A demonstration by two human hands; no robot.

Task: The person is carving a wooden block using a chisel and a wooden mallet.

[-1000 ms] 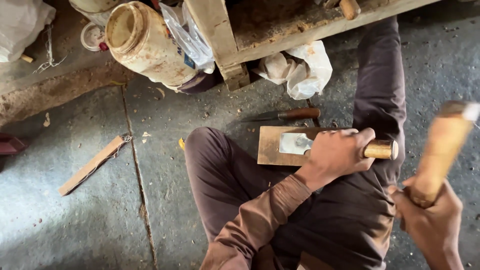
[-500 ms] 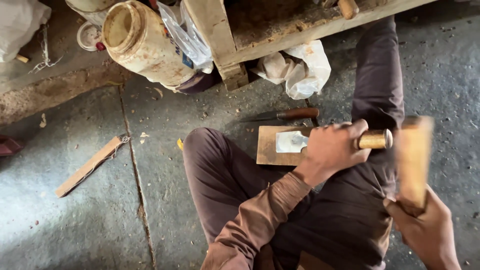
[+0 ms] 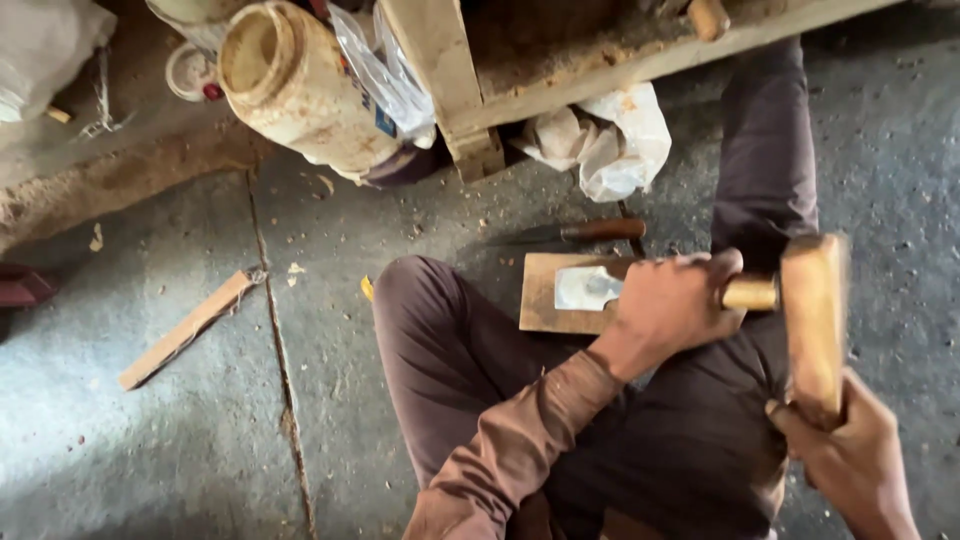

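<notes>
I sit on a grey concrete floor with my legs out. My left hand [image 3: 675, 305] grips a chisel by its wooden handle [image 3: 750, 293], the tip resting on a small flat wooden block [image 3: 548, 295] that carries a pale patch. My right hand [image 3: 850, 460] holds a wooden mallet [image 3: 812, 320] upright, its head right beside the chisel handle's end; the mallet is slightly blurred. A second chisel-like tool [image 3: 590, 231] with a brown handle lies on the floor just beyond the block.
A wooden bench leg [image 3: 440, 80] and rail stand ahead. A dusty plastic jar [image 3: 295, 85] lies on its side at upper left, crumpled white paper [image 3: 610, 140] under the bench, a wood offcut [image 3: 185, 330] on the floor at left.
The mallet in my right hand has swung down and leftward from a raised tilt to the end of the chisel handle. My left hand and the block stay put.
</notes>
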